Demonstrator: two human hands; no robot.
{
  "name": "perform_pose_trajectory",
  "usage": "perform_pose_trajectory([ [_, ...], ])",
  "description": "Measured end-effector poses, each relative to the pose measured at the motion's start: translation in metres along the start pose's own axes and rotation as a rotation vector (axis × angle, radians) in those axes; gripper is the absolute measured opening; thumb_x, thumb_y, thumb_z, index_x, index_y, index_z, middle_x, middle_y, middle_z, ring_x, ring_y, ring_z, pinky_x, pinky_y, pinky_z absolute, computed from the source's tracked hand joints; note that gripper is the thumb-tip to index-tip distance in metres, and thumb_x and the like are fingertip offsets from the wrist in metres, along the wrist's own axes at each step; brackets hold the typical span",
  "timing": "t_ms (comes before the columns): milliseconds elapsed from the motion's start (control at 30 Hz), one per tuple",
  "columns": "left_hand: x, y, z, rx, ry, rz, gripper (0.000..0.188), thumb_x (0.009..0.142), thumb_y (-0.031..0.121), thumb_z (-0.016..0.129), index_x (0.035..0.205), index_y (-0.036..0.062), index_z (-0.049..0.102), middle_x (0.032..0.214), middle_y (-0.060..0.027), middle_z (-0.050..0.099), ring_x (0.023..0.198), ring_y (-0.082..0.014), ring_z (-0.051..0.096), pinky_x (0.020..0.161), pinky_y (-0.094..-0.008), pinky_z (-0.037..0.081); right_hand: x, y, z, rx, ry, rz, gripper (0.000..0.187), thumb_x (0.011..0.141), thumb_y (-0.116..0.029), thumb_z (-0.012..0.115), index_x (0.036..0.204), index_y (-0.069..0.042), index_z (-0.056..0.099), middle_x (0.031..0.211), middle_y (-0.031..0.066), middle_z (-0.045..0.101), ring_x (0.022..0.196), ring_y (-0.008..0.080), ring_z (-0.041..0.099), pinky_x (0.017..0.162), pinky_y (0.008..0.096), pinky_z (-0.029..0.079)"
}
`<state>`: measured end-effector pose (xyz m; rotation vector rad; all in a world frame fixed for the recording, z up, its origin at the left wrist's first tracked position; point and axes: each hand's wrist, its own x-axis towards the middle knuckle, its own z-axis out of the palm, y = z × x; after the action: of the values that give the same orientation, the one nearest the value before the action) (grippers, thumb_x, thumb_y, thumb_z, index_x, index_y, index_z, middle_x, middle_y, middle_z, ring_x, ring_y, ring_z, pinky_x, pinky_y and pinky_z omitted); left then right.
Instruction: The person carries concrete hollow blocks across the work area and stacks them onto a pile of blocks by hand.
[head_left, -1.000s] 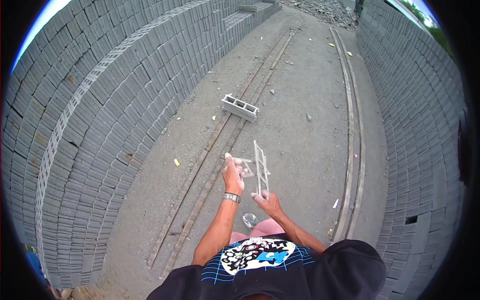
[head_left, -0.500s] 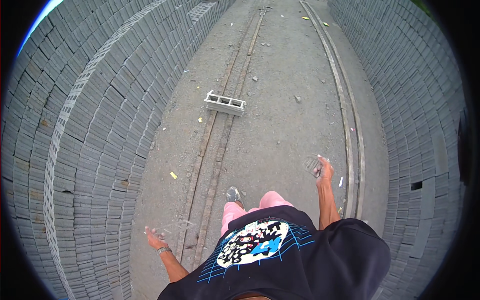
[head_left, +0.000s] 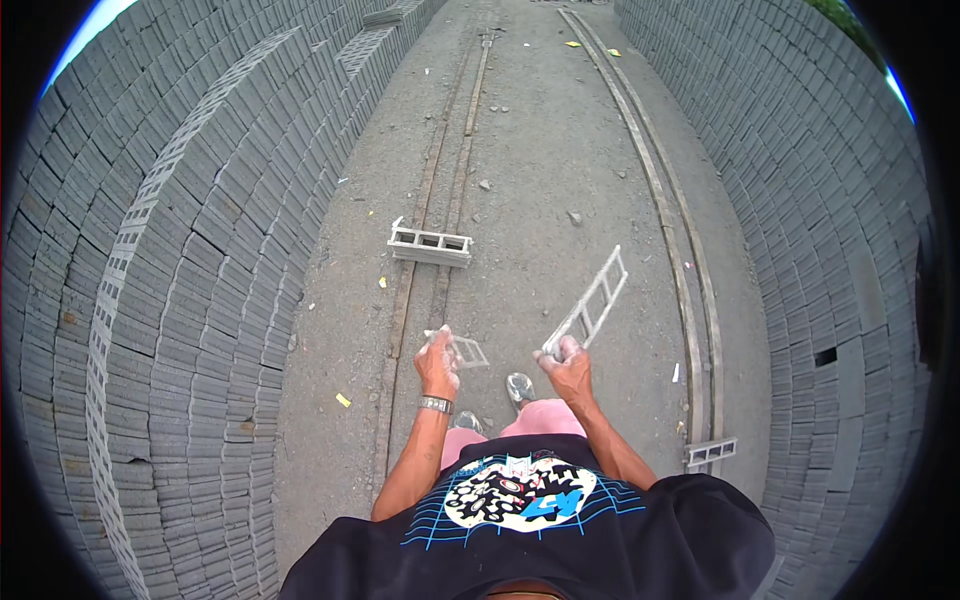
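Observation:
My right hand (head_left: 567,366) grips one end of a pale grey ladder-shaped frame (head_left: 588,321), which slants up and away to the right. My left hand (head_left: 437,364), with a metal-banded watch at the wrist, is closed on a smaller-looking grey frame (head_left: 470,352) of the same kind. Part of it is hidden behind the fingers. Both hands look dusty and are held in front of my body. Beyond the left hand, a grey hollow concrete block (head_left: 430,247) with three openings lies across the left track.
Tall stacks of grey blocks rise on the left (head_left: 215,250) and right (head_left: 790,180). Two long tracks, left (head_left: 400,310) and right (head_left: 690,300), run along the dusty ground. Another ladder-shaped piece (head_left: 711,452) lies across the right track. Small stones and yellow scraps are scattered around.
Both hands have come inward from wide apart to in front of my body. The frame in my right hand now shows clearly. A piece has come into sight on the right track.

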<state>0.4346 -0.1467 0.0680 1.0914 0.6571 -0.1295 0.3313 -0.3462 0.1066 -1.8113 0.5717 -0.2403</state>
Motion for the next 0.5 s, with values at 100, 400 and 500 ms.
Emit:
perform_pose_trajectory([
  [100,-0.003,0.009,0.098,-0.086,-0.245,-0.061,0.02,0.073,0.02,0.071,0.074,0.0062,0.058,0.061,0.0011,0.051,0.045,-0.0063,0.041,0.04,-0.0237,0.034,0.003,0.021,0.01,-0.025,-0.362,-0.01,0.023,0.07,-0.019,0.071,0.069,-0.003,0.053,0.058,-0.0005,0.047,0.056,0.0074,0.042,0.05,0.0258,0.036],
  [400,0.081,0.046,-0.071,0.185,0.368,0.375,0.022,0.078,0.024,0.065,0.07,0.0057,0.057,0.059,0.0002,0.046,0.048,-0.0095,0.038,0.04,-0.0282,0.032,0.082,0.073,-0.162,0.444,0.243,0.355,0.019,0.072,-0.021,0.069,0.071,-0.007,0.057,0.052,-0.0006,0.048,0.04,0.0086,0.045,0.036,0.0227,0.036],
  [500,0.065,0.083,-0.152,-0.099,0.574,0.272,0.03,0.074,0.032,0.067,0.079,0.005,0.056,0.071,-0.0046,0.051,0.051,-0.0109,0.041,0.039,-0.0271,0.032,0.116,0.076,-0.219,0.437,0.382,0.286,0.022,0.073,-0.024,0.069,0.075,-0.005,0.058,0.054,-0.0023,0.046,0.041,0.0068,0.041,0.036,0.0224,0.031],
])
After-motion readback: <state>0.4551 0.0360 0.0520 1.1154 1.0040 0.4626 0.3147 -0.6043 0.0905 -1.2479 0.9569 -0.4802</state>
